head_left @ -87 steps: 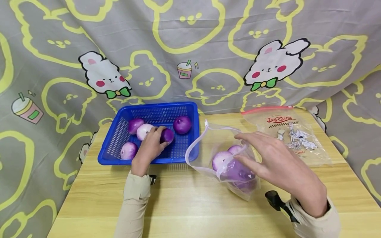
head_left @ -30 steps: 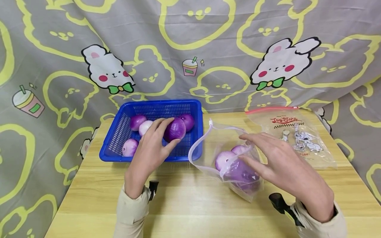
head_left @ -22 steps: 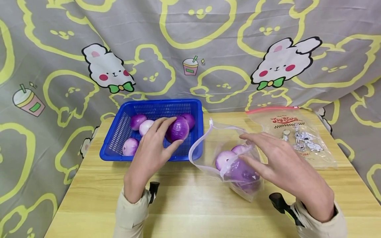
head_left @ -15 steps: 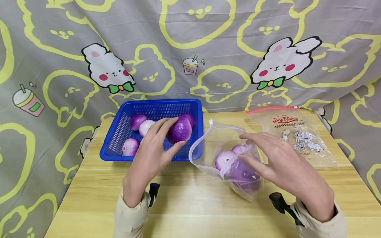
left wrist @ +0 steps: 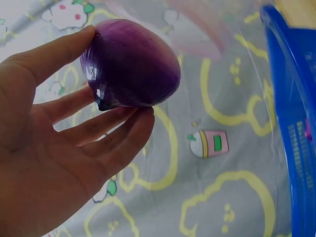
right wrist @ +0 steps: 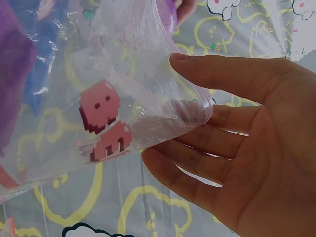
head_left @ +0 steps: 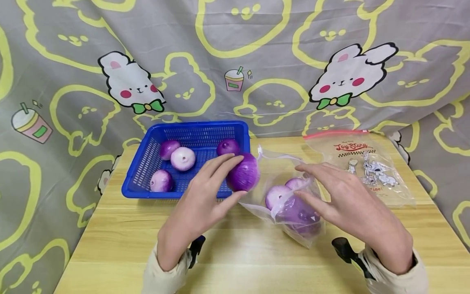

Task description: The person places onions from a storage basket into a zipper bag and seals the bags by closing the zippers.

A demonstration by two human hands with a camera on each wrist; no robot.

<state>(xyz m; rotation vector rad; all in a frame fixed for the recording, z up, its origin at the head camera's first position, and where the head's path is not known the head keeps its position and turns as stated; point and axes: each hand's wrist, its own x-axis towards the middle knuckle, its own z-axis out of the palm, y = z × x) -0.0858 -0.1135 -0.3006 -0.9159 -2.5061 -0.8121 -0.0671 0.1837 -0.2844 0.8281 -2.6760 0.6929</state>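
My left hand holds a purple onion between thumb and fingertips, at the mouth of a clear zip bag. In the left wrist view the onion sits at the fingertips, its pointed end toward the palm. My right hand grips the bag's side edge between thumb and fingers, keeping the mouth spread toward the left. A pink printed figure shows on the film in the right wrist view. Several onions lie inside the bag, partly blurred by the plastic.
Behind the left hand stands a blue plastic basket with several onions in it. A second zip bag, flat with a red closure and printed characters, lies at the back right of the wooden table. A patterned cloth hangs behind.
My left hand has lifted the onion out of the basket and carried it right to the bag's mouth. The right hand and the bag have stayed nearly in place.
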